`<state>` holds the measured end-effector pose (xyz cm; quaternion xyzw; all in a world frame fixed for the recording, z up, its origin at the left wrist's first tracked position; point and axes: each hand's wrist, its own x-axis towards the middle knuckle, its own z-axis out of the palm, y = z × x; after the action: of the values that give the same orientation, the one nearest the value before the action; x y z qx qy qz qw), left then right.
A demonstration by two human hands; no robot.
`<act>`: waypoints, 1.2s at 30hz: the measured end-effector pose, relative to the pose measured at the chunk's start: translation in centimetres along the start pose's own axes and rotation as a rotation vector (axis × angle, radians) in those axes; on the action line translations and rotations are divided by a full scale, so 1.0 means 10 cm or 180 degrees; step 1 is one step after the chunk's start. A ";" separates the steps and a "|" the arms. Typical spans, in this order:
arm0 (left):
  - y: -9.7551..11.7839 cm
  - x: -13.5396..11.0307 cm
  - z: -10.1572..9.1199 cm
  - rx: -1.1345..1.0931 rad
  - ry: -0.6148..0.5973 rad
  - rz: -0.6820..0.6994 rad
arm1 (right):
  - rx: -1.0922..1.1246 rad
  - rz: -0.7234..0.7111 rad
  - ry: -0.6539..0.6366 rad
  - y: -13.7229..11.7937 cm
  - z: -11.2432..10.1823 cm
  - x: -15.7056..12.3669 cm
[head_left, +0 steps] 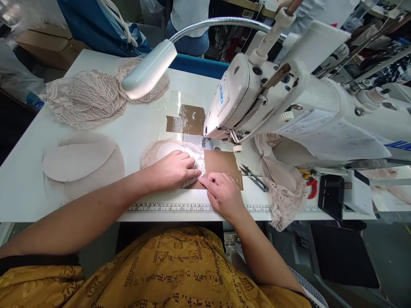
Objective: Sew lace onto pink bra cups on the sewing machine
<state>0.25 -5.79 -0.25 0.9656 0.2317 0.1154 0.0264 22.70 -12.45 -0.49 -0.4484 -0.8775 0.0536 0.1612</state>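
Pale beige lace fabric (150, 155), joined with a smooth light cup-shaped piece, lies beside the needle area of a sewing machine (244, 98). My left hand (175, 169) is on top of it, fingers bent together on the lace and the index finger stretched to its right edge. At that same edge my right hand (224, 194) pinches the lace between thumb and index finger, its other fingers curled. Under the right hand lies a brown cardboard piece (221, 164). The lamp lights the lace brightly, and my left fingers hide part of it.
Lace pieces (90, 96) are heaped at the back left, with oval cup pieces (80, 162) nearer. A lamp head (149, 68) hangs over the table. Thread snips (255, 177), more lace (285, 192) and a phone (330, 194) lie right. A ruler tape (173, 208) runs along the front edge.
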 end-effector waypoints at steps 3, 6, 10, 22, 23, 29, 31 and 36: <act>0.00 -0.01 0.02 0.0042 0.0052 0.0023 | 0.0150 0.0077 0.0160 0.05 0.01 0.00; 0.00 0.00 0.01 -0.0018 0.0072 0.0008 | 0.0095 0.0229 0.0181 0.07 0.03 0.03; -0.01 0.02 0.00 -0.0276 0.0187 0.0021 | -0.0237 0.0277 -0.0049 0.05 0.03 0.10; -0.01 0.08 0.01 0.0005 0.0190 -0.0171 | -0.0231 0.0360 -0.0135 0.04 0.03 0.12; -0.01 0.08 0.02 0.0048 0.0189 -0.0167 | -0.0246 0.0356 -0.0143 0.04 0.02 0.12; -0.05 0.07 0.01 0.0046 0.0197 -0.0062 | -0.0333 0.0420 -0.0506 0.02 -0.06 0.19; -0.09 0.07 0.00 -0.0016 0.0172 -0.0038 | -0.0348 0.0442 -0.0655 0.02 -0.09 0.23; -0.22 0.10 0.01 -0.0032 0.0073 -0.0025 | -0.0347 0.0493 -0.0900 0.03 -0.14 0.35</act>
<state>0.20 -3.38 -0.32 0.9631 0.2351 0.1276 0.0290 21.45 -9.51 1.63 -0.5108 -0.8559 0.0808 0.0069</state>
